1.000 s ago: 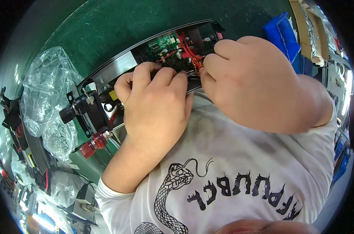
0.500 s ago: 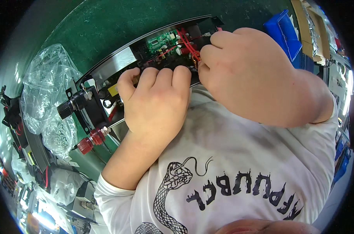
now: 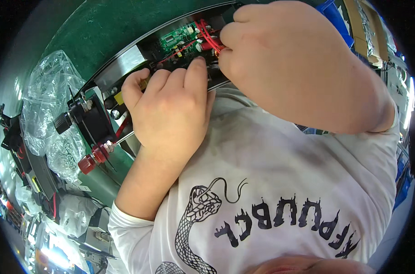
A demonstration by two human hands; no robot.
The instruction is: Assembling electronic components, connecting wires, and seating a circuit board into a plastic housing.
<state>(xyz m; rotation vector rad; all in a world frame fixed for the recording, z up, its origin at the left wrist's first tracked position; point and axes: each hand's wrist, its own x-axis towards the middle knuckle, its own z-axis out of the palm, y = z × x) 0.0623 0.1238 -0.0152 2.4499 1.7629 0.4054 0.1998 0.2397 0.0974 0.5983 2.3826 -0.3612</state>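
A long open metal housing with electronics inside lies slanted in front of me. My left hand is wrapped over its near wall, fingers curled in among the parts. At its right end, my right hand is closed in a fist beside the red wires; its fingertips and whatever they pinch are hidden. Between the hands and the far wall shows a green circuit board. On the left end panel sit a black screw terminal and a red screw terminal.
A crumpled clear plastic bag lies left of the housing on the green tabletop. Further left is another black housing with wires. At the far right stand a blue bin and a cardboard box.
The housing has shifted left, my left hand going along with it. My right hand has moved up and slightly left, still closed.
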